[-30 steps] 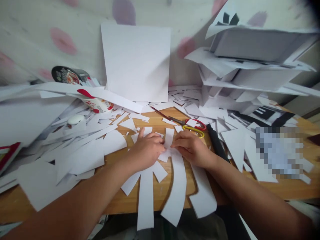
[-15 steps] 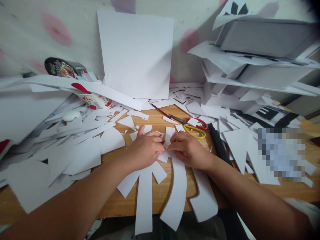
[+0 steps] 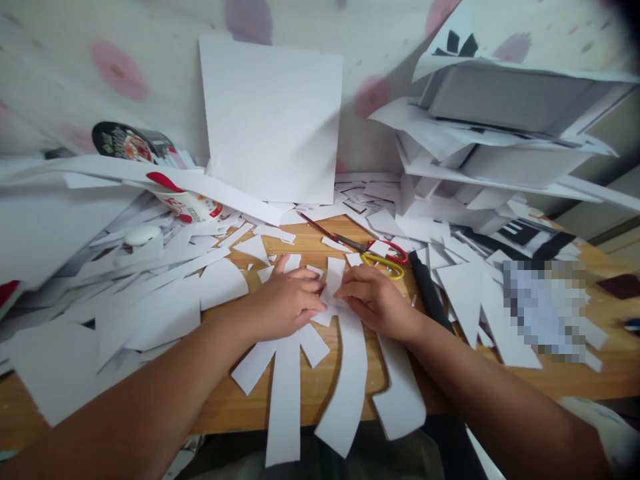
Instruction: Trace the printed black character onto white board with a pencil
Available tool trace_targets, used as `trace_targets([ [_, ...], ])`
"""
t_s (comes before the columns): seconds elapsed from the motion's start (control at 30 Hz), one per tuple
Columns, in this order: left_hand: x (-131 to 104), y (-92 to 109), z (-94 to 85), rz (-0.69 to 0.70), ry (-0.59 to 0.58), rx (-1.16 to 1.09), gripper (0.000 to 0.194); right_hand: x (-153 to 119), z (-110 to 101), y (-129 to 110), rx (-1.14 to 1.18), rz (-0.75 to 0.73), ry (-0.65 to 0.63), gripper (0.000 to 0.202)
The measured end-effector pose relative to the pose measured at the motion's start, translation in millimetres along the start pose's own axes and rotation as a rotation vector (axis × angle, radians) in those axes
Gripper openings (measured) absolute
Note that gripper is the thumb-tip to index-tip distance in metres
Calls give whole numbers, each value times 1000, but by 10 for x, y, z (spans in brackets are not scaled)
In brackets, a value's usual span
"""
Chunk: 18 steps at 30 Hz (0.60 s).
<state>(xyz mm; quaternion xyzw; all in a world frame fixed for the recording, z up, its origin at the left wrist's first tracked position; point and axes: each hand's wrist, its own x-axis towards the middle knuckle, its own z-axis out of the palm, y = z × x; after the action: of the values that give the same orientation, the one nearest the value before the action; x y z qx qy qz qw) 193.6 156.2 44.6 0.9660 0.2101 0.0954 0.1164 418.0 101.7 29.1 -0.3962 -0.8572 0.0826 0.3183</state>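
The curved strip (image 3: 353, 373) lay lower centre, its top between left hand (image 3: 287, 303) and right hand (image 3: 381, 301). Their grip couldn't be told.

Bkgd wall (image 3: 170, 40) is pale w/ soft-edged spots: pink spots (image 3: 120, 70) at 10 & 1 o'clock, purple spot (image 3: 249, 20) approx. 11. Lt-brown wood tbl (image 3: 615, 353) spans 8 to 4 o'clock. Soft light; diag. shadow (image 3: 395, 93) on wall, 1 o'clock.

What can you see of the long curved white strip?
The curved white strip is plain, flat and looks like stiff paper or card. It lies on the wooden table, bending left to an angled lower end that projects past the near edge. The right hand overlaps its upper part; exact contact is unclear.
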Motion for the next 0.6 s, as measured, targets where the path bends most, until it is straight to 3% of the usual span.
trace_targets([
  [0.37,-14,58,-23,0,-12,14,27,101,6,-112,-217,-14,-165,26],
  [0.47,-20,48,-12,-4,-2,14,26,78,10,-83,-168,2,-136,24],
  [0.6,-11,41,-5,-13,3,1,27,21,-12,-15,-11,48,-3,22],
])
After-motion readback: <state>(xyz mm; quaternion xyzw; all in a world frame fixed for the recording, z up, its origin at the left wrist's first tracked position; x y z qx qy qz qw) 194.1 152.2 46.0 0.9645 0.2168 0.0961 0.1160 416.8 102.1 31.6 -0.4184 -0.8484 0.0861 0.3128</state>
